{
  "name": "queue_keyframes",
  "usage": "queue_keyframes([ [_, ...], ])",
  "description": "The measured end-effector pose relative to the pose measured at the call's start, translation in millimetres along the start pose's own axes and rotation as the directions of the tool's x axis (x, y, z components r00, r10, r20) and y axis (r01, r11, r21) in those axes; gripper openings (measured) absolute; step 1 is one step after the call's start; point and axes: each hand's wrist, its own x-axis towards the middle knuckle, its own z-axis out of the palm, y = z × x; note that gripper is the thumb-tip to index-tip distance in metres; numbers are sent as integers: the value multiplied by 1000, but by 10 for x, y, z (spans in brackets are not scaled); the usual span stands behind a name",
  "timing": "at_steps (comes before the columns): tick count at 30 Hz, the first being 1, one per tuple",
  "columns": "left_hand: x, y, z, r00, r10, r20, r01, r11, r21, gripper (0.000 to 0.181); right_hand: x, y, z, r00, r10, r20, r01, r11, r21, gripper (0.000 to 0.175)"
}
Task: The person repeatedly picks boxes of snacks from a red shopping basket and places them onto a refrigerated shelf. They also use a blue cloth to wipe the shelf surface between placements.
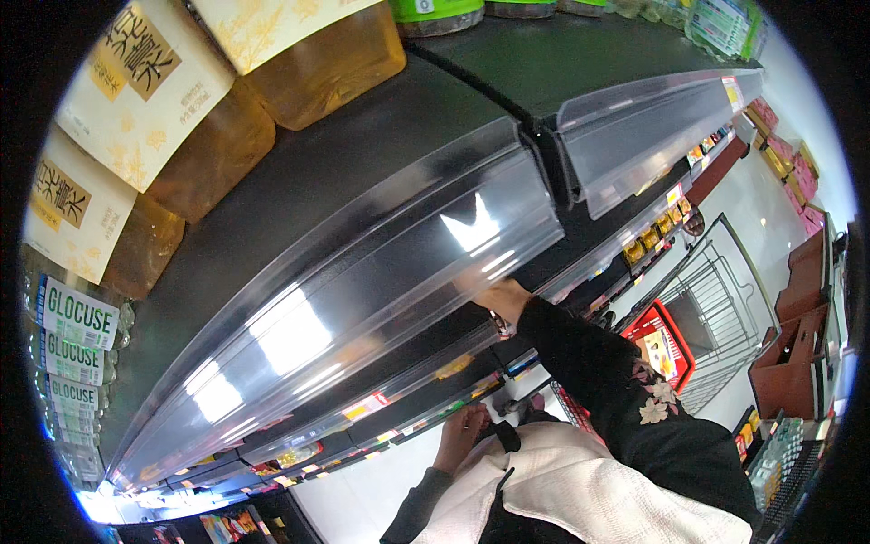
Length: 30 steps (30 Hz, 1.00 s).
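My right hand [501, 298], in a black sleeve with flower embroidery, reaches to the clear plastic front guard [408, 245] of a dark shelf. Its fingers lie partly behind the guard and blur there, so what they touch cannot be told. Lower down, my left hand [465, 430] is near my front by the pale cloth garment [571, 469], its fingers bent; no item shows in it. On the shelf [326, 163] stand large bottles of amber drink [211, 156] with cream labels. Clear bottles [78, 313] with white and green labels line the far left.
A second clear guard [632, 136] continues the shelf to the right, past a dark gap. Lower shelves hold packaged goods [646, 241]. At right are a wire shopping cart [727, 299], a red basket [663, 347] and brown display boxes [788, 367]. Green-wrapped bottles [435, 13] stand at the top.
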Motion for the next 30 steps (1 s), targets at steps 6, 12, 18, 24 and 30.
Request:
queue_keyframes([
  [6, 36, 213, -2, 999, -37, 25, 33, 991, 129, 23, -418, 375, 12, 984, -74, -162, 68, 997, -39, 33],
  [12, 67, 237, -56, 993, -106, 47, 94, 976, 198, 29, -429, 1289, -196, 825, 552, -122, -259, 561, 786, 22],
  [18, 118, 96, -168, 974, -227, 17, 219, 955, 198, 30, 28, 1737, -892, 561, 824, -86, 281, -91, 955, 21],
  [24, 14, -23, -191, 975, -219, -50, 224, 943, 245, 28, 1044, 2316, -1125, 329, 881, -341, 386, 204, 900, 23],
  [30, 5, -164, -259, 884, -463, -71, 465, 885, 29, 26, 1582, 2863, -508, 187, 818, -544, 267, 490, 830, 27],
])
